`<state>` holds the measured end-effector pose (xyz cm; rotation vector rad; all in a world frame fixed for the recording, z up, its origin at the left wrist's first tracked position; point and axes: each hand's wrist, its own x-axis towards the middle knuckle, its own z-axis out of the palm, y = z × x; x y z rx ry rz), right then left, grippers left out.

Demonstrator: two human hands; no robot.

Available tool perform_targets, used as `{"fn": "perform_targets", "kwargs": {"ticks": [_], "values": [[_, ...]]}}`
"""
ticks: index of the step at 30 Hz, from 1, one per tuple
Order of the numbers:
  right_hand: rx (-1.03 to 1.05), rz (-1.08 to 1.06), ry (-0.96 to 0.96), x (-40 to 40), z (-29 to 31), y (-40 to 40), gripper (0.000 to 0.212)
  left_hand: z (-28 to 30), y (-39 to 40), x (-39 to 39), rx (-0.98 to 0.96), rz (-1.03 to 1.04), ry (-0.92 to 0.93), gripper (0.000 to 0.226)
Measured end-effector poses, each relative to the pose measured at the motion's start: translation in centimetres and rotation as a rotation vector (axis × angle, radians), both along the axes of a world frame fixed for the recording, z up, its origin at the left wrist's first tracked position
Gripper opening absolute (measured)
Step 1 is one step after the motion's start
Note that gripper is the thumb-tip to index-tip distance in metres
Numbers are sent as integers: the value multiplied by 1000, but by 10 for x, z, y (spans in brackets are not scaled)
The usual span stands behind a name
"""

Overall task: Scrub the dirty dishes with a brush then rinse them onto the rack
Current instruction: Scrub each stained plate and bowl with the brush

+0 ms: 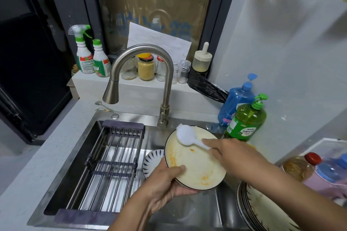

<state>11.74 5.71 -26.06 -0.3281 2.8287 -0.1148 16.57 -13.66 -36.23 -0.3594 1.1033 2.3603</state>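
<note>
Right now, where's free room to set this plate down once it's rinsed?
The rack over the sink's left side holds nothing, so its bars look free. The grey counter left of the sink is bare too. The right is crowded: stacked plates, soap bottles, and a small patterned dish beside the rack.
</note>
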Motion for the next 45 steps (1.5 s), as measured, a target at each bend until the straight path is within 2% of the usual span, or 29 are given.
{"fn": "perform_targets", "kwargs": {"ticks": [3, 6, 9, 11, 13, 16, 19, 22, 26, 29, 31, 35, 37, 39, 42, 43, 45], "values": [[-208, 27, -139, 4, -14, -8, 39, 1, -3, 3, 56, -69, 49, 48], [-310, 55, -265, 5, -18, -2, 36, 1, -9, 5, 142, -103, 98, 58], [-289, 125, -374, 4, -3, 8, 35, -1, -13, 3, 198, -52, 31, 89], [-183, 195, -403, 5, 9, 16, 34, 1, -16, 0, 141, -11, -36, 80], [-60, 229, -368, 6, 19, 24, 35, 0, -20, -3, 67, 44, -65, 66], [145, 231, -170, 8, 28, 31, 40, 2, -25, -5, 7, 102, -77, 56], [139, 247, -42, 8, 19, 25, 41, 8, -21, -4, -42, 69, -51, 47], [123, 233, 18, 3, 6, 21, 41, 9, -14, 0, -76, 8, -11, 48], [114, 121, -68, 0, 9, 39, 38, 8, -15, -2, -81, 73, -15, 48], [93, 205, -148, 19, 13, 24, 40, 8, -13, -5, -82, 99, -25, 50], [73, 255, -91, 20, 8, 9, 43, 7, -6, -4, -100, 57, -9, 52], [269, 142, 88, 2, 9, 8, 52, 8, 0, 0, -101, 25, 18, 42], [387, 89, 52, 8, 17, 20, 50, 8, -4, -5, -167, 88, 66, 33], [325, 51, -106, 20, 16, 27, 36, 8, -5, -10, -249, 155, 117, 26], [22, 48, -320, 41, 3, 15, 27, 6, 4, -12, -319, 211, 131, 17], [-75, 38, -348, 45, -2, 11, 28, 4, 7, -13, -330, 226, 123, 17], [-114, 29, -340, 43, -8, 13, 27, 3, 9, -14, -341, 243, 108, 19]]}}
